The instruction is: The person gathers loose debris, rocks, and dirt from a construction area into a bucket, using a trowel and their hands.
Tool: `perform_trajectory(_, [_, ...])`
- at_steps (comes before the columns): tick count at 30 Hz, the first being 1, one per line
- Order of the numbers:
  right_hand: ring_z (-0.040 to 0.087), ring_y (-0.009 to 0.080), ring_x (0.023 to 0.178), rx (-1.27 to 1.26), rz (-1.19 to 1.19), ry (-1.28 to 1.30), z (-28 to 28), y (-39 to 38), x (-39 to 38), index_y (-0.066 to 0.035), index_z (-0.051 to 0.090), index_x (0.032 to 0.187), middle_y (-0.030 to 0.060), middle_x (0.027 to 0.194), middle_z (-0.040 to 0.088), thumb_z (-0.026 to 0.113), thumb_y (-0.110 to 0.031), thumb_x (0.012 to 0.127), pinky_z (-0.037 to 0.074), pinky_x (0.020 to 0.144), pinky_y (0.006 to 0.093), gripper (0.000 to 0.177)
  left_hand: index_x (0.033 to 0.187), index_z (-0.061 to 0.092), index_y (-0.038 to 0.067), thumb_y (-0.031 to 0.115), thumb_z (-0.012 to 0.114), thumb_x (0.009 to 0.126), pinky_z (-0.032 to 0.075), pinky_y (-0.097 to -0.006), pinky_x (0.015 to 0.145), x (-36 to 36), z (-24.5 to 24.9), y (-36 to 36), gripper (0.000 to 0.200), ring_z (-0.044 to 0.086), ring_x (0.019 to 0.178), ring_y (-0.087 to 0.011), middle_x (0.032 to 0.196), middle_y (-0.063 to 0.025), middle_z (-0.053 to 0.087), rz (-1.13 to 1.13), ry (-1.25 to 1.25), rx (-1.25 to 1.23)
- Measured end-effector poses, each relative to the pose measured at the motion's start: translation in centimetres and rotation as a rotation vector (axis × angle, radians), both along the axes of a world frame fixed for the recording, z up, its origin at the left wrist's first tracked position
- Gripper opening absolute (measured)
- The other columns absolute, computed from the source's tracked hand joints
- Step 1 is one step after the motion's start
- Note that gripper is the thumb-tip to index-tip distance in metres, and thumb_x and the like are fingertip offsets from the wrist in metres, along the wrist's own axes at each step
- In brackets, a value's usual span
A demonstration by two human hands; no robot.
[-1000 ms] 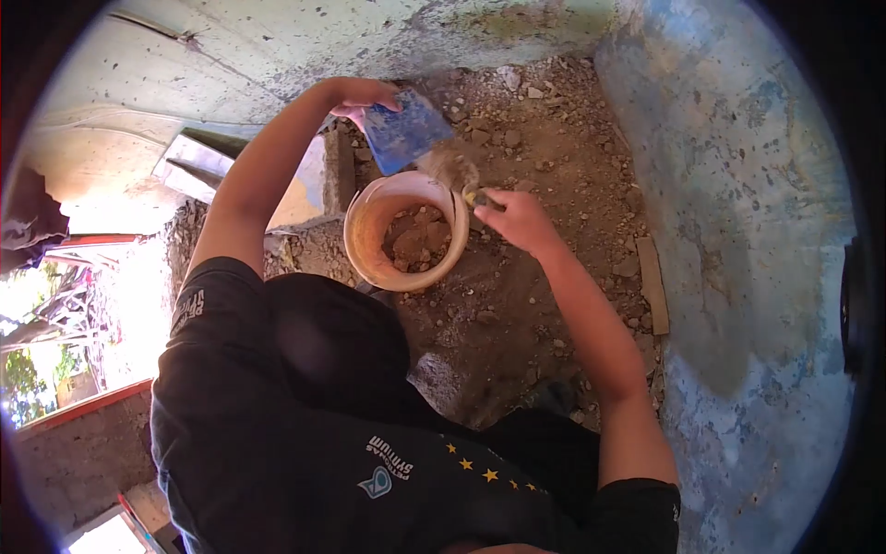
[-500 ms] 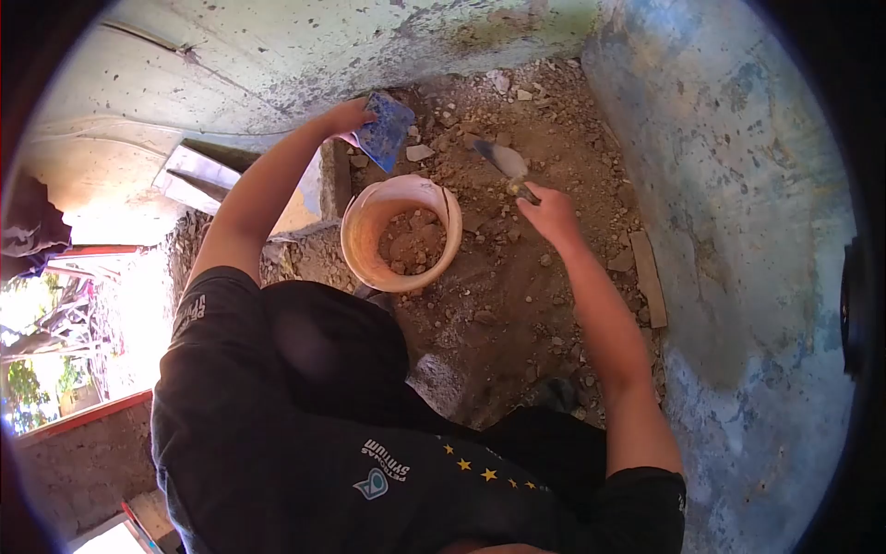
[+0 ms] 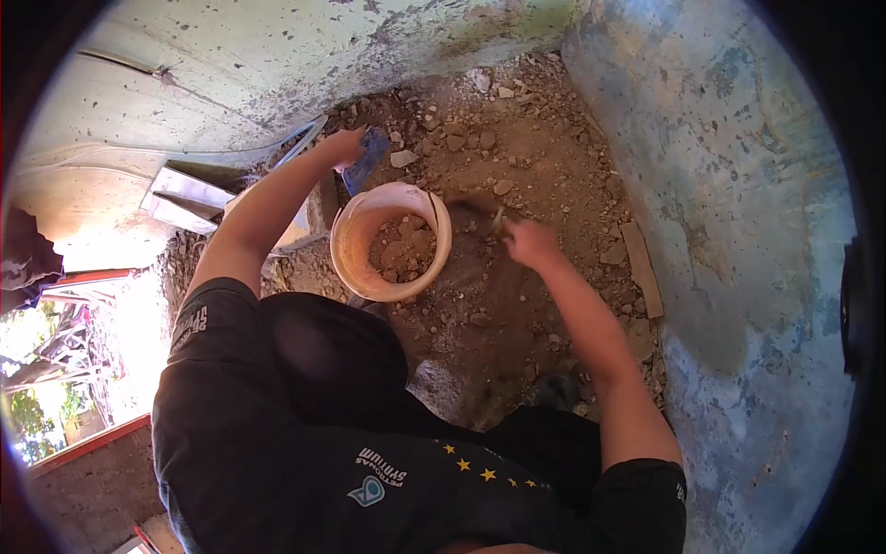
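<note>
My left hand (image 3: 344,148) is closed on the edge of a flat blue piece (image 3: 367,161), speckled and roughly rectangular, just beyond the bucket's far rim. In my right hand (image 3: 532,244) is the handle of a trowel (image 3: 499,222); its blade is smeared by motion and points left toward the bucket, low over the soil. Between my arms stands a pale, dirt-stained bucket (image 3: 343,242), partly filled with brown soil and broken lumps (image 3: 403,247). Loose soil and rubble (image 3: 517,175) lie around it.
A blue, peeling wall (image 3: 720,212) rises on the right, and a pale green wall (image 3: 277,55) at the back. A flat strip (image 3: 641,270) lies along the right wall's foot. Metal channel pieces (image 3: 189,197) and a block (image 3: 318,208) are at the left.
The trowel has swung down and left toward the bucket with my right hand. My left hand has shifted slightly, and the blue piece is turned more edge-on. The bucket holds its place.
</note>
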State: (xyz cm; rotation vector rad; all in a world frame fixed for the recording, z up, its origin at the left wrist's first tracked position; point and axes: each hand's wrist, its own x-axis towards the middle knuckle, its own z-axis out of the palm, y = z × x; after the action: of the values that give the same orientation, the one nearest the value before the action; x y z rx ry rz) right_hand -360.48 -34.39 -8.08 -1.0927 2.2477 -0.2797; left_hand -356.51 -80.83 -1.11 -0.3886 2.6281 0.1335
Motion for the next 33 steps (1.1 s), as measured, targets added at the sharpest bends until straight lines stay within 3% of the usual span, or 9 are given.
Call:
perform_trajectory(3, [0.066,0.0394,0.100,-0.107,-0.194,0.190,-2.0,1.8,-3.1,-0.021,0.061,0.134,0.0197,0.107,0.069,0.062,-0.030,0.088,0.053,0.086,0.0504,0.046,0.130,0.050,0.001,0.027,0.059,0.092,0.050,-0.0561,0.087,0.0,-0.3,-0.1,0.046,0.067,0.097,-0.0456,0.103,-0.0299,0.068,-0.022,0.027,-0.012])
perform_trajectory(6, [0.065,0.0397,0.104,-0.077,-0.426,0.199,-1.4,3.4,-6.9,-0.014,0.058,0.137,0.0216,0.110,0.069,0.062,-0.029,0.090,0.052,0.089,0.0494,0.049,0.130,0.050,0.002,0.022,0.056,0.092,0.051,-0.0557,0.086,0.5,0.5,0.5,0.043,0.067,0.098,-0.0453,0.104,-0.0302,0.067,-0.073,0.042,-0.089])
perform_trajectory(8, [0.061,0.0398,0.115,-0.122,-0.570,0.085,-1.2,4.7,-9.3,-0.010,0.057,0.138,0.0212,0.126,0.064,0.062,-0.035,0.091,0.049,0.098,0.0474,0.054,0.130,0.050,0.001,0.019,0.054,0.092,0.052,-0.0553,0.086,0.4,0.6,0.5,0.043,0.067,0.098,-0.0453,0.104,-0.0300,0.067,-0.028,0.024,-0.047])
perform_trajectory(14, [0.057,0.0374,0.124,-0.239,-0.895,0.092,-1.2,7.1,-10.9,-0.006,0.054,0.141,0.0207,0.133,0.061,0.060,-0.038,0.093,0.045,0.104,0.0466,0.058,0.130,0.050,-0.003,0.016,0.050,0.090,0.053,-0.0534,0.086,0.6,-1.8,-1.8,0.044,0.066,0.101,-0.0450,0.106,-0.0294,0.068,-0.129,0.044,-0.123])
perform_trajectory(18, [0.058,0.0376,0.123,-0.085,-0.859,0.143,-2.0,7.3,-9.2,-0.001,0.053,0.140,0.0225,0.131,0.062,0.065,-0.039,0.091,0.046,0.102,0.0447,0.063,0.133,0.050,-0.002,0.018,0.051,0.089,0.053,-0.0535,0.087,-0.5,-1.1,-1.3,0.048,0.066,0.102,-0.0444,0.109,-0.0289,0.067,-0.069,-0.042,-0.152])
perform_trajectory(21, [0.061,0.0380,0.116,-0.068,-0.809,0.064,-3.2,7.1,-8.0,-0.005,0.054,0.141,0.0205,0.127,0.065,0.063,-0.040,0.091,0.049,0.097,0.0451,0.062,0.137,0.049,0.002,0.016,0.052,0.088,0.053,-0.0534,0.087,-0.9,-0.8,-1.0,0.051,0.066,0.102,-0.0446,0.110,-0.0282,0.068,-0.067,-0.022,-0.122])
perform_trajectory(25, [0.062,0.0370,0.114,-0.015,-0.662,-0.031,-1.5,5.1,-5.6,-0.010,0.053,0.142,0.0219,0.121,0.066,0.062,-0.036,0.093,0.049,0.097,0.0465,0.056,0.138,0.050,0.006,0.015,0.052,0.087,0.053,-0.0532,0.087,-1.8,-4.2,-3.0,0.052,0.067,0.101,-0.0449,0.110,-0.0276,0.068,-0.093,-0.042,-0.127])
perform_trajectory(28, [0.067,0.0370,0.101,-0.097,-0.459,-0.100,-3.7,3.6,-4.6,-0.010,0.054,0.142,0.0210,0.106,0.071,0.065,-0.032,0.091,0.052,0.090,0.0454,0.056,0.136,0.050,0.002,0.013,0.052,0.087,0.053,-0.0530,0.086,-1.8,-4.9,-2.8,0.050,0.067,0.101,-0.0446,0.107,-0.0289,0.068,-0.099,0.013,-0.120])
perform_trajectory(33, [0.066,0.0351,0.106,-0.076,-0.200,-0.134,-3.6,-0.2,-0.5,-0.016,0.056,0.140,0.0186,0.114,0.069,0.065,-0.031,0.091,0.052,0.092,0.0469,0.053,0.130,0.048,-0.009,0.011,0.050,0.088,0.054,-0.0520,0.083,-1.8,-4.6,-2.4,0.047,0.067,0.100,-0.0440,0.104,-0.0308,0.068,-0.216,-0.107,-0.147])
